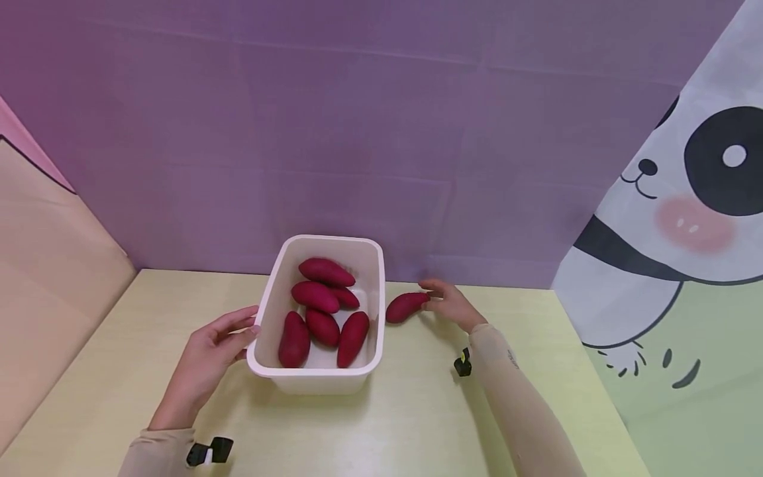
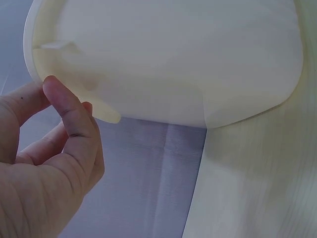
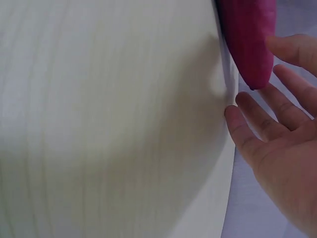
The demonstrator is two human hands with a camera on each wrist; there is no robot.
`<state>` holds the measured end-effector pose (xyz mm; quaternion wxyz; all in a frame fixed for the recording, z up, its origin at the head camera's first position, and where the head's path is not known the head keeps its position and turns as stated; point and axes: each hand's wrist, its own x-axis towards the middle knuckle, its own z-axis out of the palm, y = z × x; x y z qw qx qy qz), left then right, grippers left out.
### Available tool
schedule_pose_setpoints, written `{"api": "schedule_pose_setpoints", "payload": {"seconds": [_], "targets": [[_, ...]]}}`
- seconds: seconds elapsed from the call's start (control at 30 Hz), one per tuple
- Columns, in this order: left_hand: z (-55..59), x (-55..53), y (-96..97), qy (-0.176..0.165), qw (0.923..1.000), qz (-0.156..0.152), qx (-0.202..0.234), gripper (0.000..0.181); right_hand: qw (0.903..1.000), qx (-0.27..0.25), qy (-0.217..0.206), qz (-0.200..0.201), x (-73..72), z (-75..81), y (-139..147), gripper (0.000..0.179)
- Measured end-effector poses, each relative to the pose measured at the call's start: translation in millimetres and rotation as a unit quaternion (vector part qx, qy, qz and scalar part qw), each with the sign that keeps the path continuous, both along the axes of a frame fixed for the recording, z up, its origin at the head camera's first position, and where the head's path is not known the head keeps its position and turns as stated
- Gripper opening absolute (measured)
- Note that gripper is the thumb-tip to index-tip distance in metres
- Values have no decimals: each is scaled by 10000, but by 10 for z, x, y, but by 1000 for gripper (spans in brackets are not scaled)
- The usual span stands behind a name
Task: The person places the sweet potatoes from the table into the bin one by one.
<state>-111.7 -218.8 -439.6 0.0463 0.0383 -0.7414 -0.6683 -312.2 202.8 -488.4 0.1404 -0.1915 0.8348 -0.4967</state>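
A white plastic bin stands on the table with several red-skinned sweet potatoes lying inside. At its left side my left hand pinches the rim between thumb and fingers; the left wrist view shows the thumb and fingertips at the bin's lip. Just right of the bin, one more sweet potato lies on the tabletop. My right hand is at that sweet potato's right end. Seen from the right wrist, its fingers are spread and extended around the tapered tip, one fingertip appearing to touch the skin.
The pale wooden table meets a purple cloth backdrop close behind the bin. A panda-printed cloth hangs on the right, and a beige cloth on the left. A small black device sits at each wrist.
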Motion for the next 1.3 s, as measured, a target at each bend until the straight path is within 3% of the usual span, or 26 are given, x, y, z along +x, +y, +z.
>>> {"api": "schedule_pose_setpoints", "payload": {"seconds": [0.23, 0.73, 1.1, 1.3], "targets": [[-7, 13, 18, 30, 10000, -47, -65, 52, 9998, 23, -177, -107, 25, 7, 0, 53], [31, 20, 7, -17, 10000, 12, -45, 52, 9996, 141, -156, -208, 49, -57, 116, 44], [18, 14, -1, 16, 10000, 0, -24, 52, 9991, 62, -292, -304, 161, -65, 152, 42], [20, 20, 6, 64, 10000, 4, -63, 51, 9993, -10, -82, -369, 241, -26, 179, 38]]}}
